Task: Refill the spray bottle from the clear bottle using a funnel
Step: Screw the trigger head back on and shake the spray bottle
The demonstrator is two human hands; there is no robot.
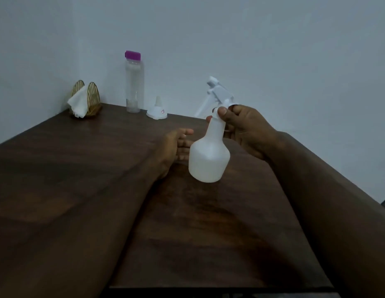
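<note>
right hand (247,132) reaches in from the right, thumb and fingers curled round the neck of the spray bottle (208,158) just under its trigger head (219,91). left hand (174,147) is wide and holds nothing, palm facing right, straight fingers pointing at the bottle's shoulder and just beside it. spray bottle sits mid-table (80,158), long axis roughly upright but tilted, base toward the camera and slightly left, down near the table top, nozzle pointing up-left and away. its body is translucent white. clear bottle (134,87) stands upright at the far edge by the wall, purple cap (133,55) on, and seems to hold only a little liquid at the bottom. funnel (156,111) is just right of it, wide mouth down, spout up. far left, a gold napkin holder (94,97) holds a white napkin (78,104).
</note>
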